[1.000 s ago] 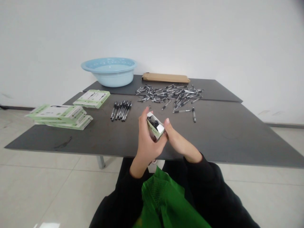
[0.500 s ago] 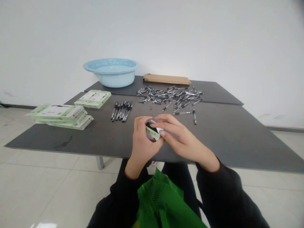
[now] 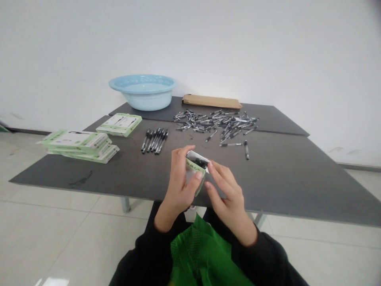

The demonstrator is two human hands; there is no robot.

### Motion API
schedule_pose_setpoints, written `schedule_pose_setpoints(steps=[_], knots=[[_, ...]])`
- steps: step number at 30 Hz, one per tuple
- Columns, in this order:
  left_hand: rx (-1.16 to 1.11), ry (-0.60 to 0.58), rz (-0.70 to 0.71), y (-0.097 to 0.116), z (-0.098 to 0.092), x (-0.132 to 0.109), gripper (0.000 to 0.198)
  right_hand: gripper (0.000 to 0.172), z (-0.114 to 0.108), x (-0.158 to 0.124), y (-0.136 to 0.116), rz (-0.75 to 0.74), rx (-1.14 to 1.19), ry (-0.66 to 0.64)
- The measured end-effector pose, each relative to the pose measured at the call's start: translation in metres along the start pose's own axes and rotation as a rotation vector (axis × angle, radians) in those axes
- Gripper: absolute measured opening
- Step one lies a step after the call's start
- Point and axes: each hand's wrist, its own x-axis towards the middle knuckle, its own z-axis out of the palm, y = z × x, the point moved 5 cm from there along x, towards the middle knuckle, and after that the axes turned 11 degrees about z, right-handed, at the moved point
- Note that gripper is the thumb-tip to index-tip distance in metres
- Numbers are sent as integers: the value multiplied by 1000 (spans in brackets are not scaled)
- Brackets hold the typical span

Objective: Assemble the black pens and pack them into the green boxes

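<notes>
My left hand [image 3: 178, 186] is wrapped round a small green and white pen box [image 3: 196, 169], held upright over the near table edge. Its top end is open and dark pen ends show inside. My right hand [image 3: 226, 194] rests against the box's right side, fingers together, fingertips touching the box near its open end. A row of several black pens [image 3: 154, 140] lies on the dark table [image 3: 282, 167] just beyond my hands. A big loose heap of pens [image 3: 217, 123] lies farther back.
Flat green and white boxes are stacked at the left edge [image 3: 79, 145], with another [image 3: 120, 124] behind them. A light blue basin [image 3: 143, 91] and a brown envelope [image 3: 212, 101] sit at the back. One single pen [image 3: 246, 149] lies right of centre. Green cloth [image 3: 202, 254] covers my lap.
My right hand lay over the top of the box half a second ago; it has dropped to the box's right side. The open end with the pens shows again.
</notes>
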Motion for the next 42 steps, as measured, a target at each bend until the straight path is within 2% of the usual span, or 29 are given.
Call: schedule_pose_setpoints(steps=[6,11,13,16,20,22,25,28,31,36,42], knots=[[1,178,-59,1,-2,0,26,62,12,-10,-4,41,12,210],[-33,239,-194,4,-6,6,12,61,19,-11,-2,76,27,306],[-44,271,-231,4,-9,7,12,59,21,-11,1,101,24,320],[-28,319,-278,3,-14,6,24,57,22,-15,5,118,12,341],[-1,319,-314,2,-18,4,29,55,20,-20,6,96,10,370],[-25,297,-313,4,-20,5,24,54,19,-20,7,98,8,374],[-48,167,-273,10,-19,10,6,52,19,-20,8,117,0,368],[-37,89,-257,13,-19,12,10,52,20,-21,9,126,19,354],[-56,135,-265,12,-21,12,5,55,20,-22,10,113,73,326],[-50,161,-269,9,-25,15,16,56,19,-24,12,99,68,300],[-250,209,-340,0,-24,7,21,56,22,-25,15,106,114,289]])
